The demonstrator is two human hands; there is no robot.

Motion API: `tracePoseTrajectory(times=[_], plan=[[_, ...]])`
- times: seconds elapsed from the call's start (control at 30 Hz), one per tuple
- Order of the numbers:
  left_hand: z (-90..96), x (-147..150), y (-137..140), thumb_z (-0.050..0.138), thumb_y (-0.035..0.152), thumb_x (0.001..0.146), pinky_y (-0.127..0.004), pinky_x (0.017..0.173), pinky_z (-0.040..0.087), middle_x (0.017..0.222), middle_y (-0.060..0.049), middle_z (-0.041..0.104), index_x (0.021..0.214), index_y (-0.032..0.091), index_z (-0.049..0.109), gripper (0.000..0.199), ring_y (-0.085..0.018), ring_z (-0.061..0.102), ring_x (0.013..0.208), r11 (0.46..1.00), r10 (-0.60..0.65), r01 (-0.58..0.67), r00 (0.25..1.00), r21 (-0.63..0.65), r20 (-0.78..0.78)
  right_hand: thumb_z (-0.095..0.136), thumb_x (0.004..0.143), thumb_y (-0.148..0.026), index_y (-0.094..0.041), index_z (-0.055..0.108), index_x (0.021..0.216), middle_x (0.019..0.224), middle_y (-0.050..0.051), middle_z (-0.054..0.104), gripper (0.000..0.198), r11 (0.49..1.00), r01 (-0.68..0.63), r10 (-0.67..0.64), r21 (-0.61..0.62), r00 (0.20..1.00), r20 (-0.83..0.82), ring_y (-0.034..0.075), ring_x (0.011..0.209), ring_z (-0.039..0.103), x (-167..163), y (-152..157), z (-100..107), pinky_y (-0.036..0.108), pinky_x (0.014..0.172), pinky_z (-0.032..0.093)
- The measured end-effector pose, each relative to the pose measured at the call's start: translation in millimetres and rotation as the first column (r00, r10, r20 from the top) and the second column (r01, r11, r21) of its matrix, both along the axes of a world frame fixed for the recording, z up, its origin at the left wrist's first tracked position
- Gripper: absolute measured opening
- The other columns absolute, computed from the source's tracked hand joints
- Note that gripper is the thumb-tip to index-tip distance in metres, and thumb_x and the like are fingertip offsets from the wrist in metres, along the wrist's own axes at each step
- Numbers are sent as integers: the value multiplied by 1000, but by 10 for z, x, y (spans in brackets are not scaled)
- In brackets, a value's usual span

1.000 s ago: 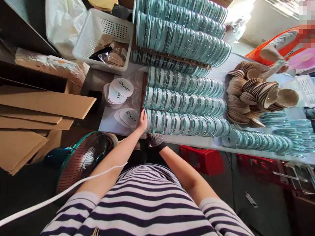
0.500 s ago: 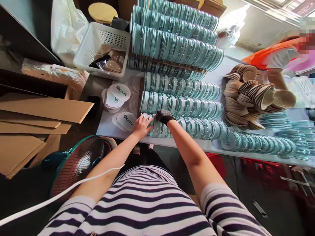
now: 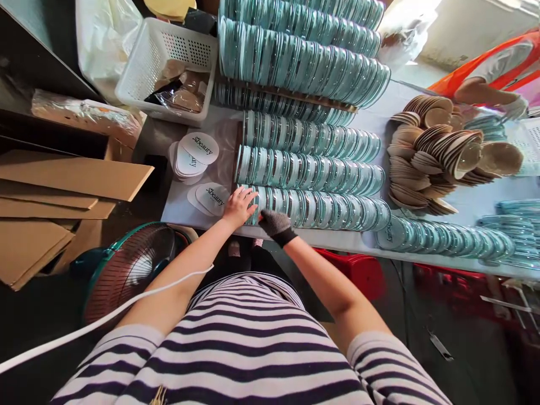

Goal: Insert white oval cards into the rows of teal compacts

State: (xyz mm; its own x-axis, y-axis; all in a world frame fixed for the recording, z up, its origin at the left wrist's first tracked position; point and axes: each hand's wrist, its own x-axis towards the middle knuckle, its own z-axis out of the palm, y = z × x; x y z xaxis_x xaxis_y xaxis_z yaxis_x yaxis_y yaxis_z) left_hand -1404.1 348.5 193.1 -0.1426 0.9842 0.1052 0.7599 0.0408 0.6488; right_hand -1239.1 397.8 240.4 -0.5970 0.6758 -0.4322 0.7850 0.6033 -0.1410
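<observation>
My bare left hand [image 3: 240, 207] lies over the left end of the front row of round, clear bluish packs [image 3: 324, 209], fingers spread and touching them. My right hand [image 3: 276, 224], in a dark glove with a ribbed back, is at the front edge of the same row. Its fingers are curled towards the packs, and what they hold, if anything, is hidden. White oval cards [image 3: 211, 198] with printed lettering lie left of my left hand. Another pile of printed cards [image 3: 199, 149] sits behind them. Behind the front row stands a parallel row of packs [image 3: 312, 169].
A white perforated basket [image 3: 126, 90] holds brown and black packets. Brown bowl-shaped pieces [image 3: 422, 152] are heaped at right, near a co-worker's gloved hand [image 3: 517, 107]. A fan [image 3: 126, 275] and cardboard sheets [image 3: 67, 174] are at left. A red stool [image 3: 363, 275] is below the table.
My right hand has moved from the top of the front row down to its front edge. My left hand stays at the row's left end. The co-worker's gloved hand has come into view.
</observation>
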Motion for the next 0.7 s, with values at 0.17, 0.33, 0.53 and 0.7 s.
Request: tracePoseTrajectory(times=[0.17, 0.33, 0.53, 0.7], plan=[[57, -16, -30, 55, 39, 89, -50, 119, 23, 141, -9, 55, 130, 25, 62, 44, -32, 34, 141, 1000, 2, -2, 1000, -27, -7, 40, 98, -32, -22, 67, 116, 115, 10, 71, 33, 985, 50, -44, -164, 998, 40, 21, 103, 67, 226, -562, -442, 26, 78, 45], [214, 109, -20, 59, 34, 88, -57, 121, 3, 147, -8, 50, 130, 29, 62, 43, -33, 28, 146, 1000, -27, 28, 997, 6, -79, 35, 101, -39, -22, 67, 118, 111, 11, 71, 40, 995, 103, -104, -14, 991, -78, 20, 102, 66, 426, -129, -139, 26, 80, 45], [217, 376, 148, 66, 39, 84, -58, 120, 5, 144, -9, 54, 135, 31, 58, 53, -35, 38, 140, 991, -129, 127, 989, -47, -65, 51, 92, -34, -20, 70, 115, 116, 14, 69, 33, 999, 35, -34, -7, 990, 135, 25, 105, 65, 77, 1054, 270, 31, 82, 50], [196, 369, 187, 64, 45, 85, -56, 121, 5, 144, -9, 54, 135, 30, 59, 53, -34, 38, 140, 987, -141, 132, 984, -93, -105, 62, 86, -26, -11, 66, 124, 115, 17, 69, 41, 931, -303, 357, -201, 867, 346, 27, 107, 65, -464, 1387, 288, 35, 88, 51]])
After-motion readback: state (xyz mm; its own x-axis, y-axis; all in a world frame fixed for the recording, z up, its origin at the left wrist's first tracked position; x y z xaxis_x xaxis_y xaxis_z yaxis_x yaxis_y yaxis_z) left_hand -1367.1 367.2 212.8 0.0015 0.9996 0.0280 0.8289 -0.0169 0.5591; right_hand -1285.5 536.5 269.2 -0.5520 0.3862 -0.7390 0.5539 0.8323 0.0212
